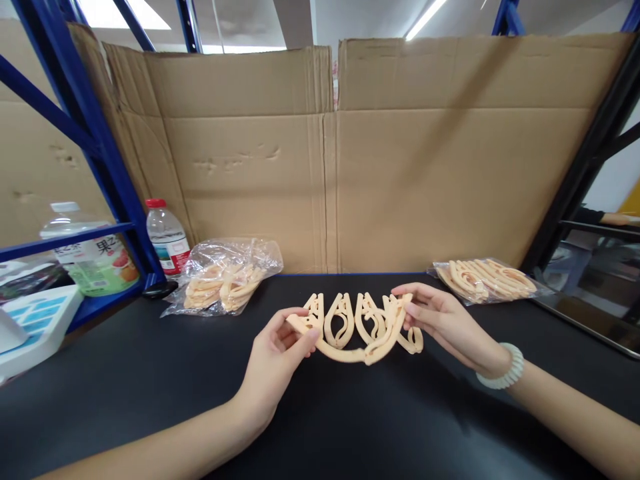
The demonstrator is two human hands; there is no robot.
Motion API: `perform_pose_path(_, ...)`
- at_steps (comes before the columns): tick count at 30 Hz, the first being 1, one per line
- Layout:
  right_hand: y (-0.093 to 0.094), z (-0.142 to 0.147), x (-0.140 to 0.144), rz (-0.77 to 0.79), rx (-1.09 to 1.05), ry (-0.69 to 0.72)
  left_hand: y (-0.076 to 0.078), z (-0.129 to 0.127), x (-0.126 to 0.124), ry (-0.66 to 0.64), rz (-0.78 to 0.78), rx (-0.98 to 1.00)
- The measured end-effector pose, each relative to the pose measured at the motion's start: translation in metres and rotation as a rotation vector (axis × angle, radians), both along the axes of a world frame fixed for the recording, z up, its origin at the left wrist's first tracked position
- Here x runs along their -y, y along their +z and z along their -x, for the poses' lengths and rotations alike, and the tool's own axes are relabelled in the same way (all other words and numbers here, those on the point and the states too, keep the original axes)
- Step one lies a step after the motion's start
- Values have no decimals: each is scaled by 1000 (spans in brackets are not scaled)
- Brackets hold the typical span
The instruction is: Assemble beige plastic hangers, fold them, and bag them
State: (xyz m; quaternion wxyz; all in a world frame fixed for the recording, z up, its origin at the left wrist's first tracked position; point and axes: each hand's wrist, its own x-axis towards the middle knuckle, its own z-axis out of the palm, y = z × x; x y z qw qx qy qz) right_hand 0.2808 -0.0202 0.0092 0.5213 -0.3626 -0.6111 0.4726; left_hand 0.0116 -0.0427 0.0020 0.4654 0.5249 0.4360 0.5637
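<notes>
Both hands meet over the middle of the black worktop (150, 400), sharing one thing between them: a peach-coloured plastic hanger piece (356, 330), a curved bar with a row of looped clips standing up from it. The left hand (277, 357) pinches the left end of the bar between thumb and fingers, palm turned inward. The right hand (440, 320) grips the right end, fingers curled over the top of the last clips, thumb behind; a pale bead bracelet (501, 371) sits on that wrist. The hanger piece spans the gap from one hand to the other, held just above the worktop, its bar sagging in a shallow curve in between.

Beyond the left hand, and further to the left, lies a clear plastic bag (227, 273), crumpled and open-looking, with more of the same peach pieces heaped inside. Beyond the right hand, to the right, a second clear bag (487, 279) lies flat with a tidier stack of the pieces in it.

Further left of the first bag stands a water bottle (167, 240) with a red cap, and left of that a larger juice bottle (93, 257) behind a blue shelf rail (65, 240). A wall of brown cardboard (400, 167) closes off the far edge of the worktop.
</notes>
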Motion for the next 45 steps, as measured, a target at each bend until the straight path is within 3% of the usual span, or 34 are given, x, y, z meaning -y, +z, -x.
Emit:
perform_pose_path(5, -2, 28, 18, 119, -91, 73, -3, -3, 1, -109, 16, -54)
perform_pose_path(10, -2, 38, 28, 121, 66, 232, -6, -4, 2, -179, 16, -80)
perform_pose_path(14, -1, 38, 33, 95, 202, 382, -5, -5, 1, -172, 6, -60)
perform_pose_path(19, -1, 37, 35, 55, 203, 511, -4, -5, 3, -149, -13, -53)
perform_pose_path(25, -5, 35, 32, 21, 195, 487, -6, -4, 2, -145, -88, -1)
perform_pose_path(30, -9, 35, 33, 18, 116, 529, -5, -6, 5, -289, -156, -100)
perform_pose_path(34, -7, 35, 37, 40, 137, 552, -5, -6, 6, -331, -131, -137)
perform_pose_path(40, -3, 34, 37, 8, 164, 484, -10, -4, 0, -269, -83, -159)
perform_pose_path(45, -1, 33, 37, -2, 243, 491, -8, -5, 3, -369, -76, -156)
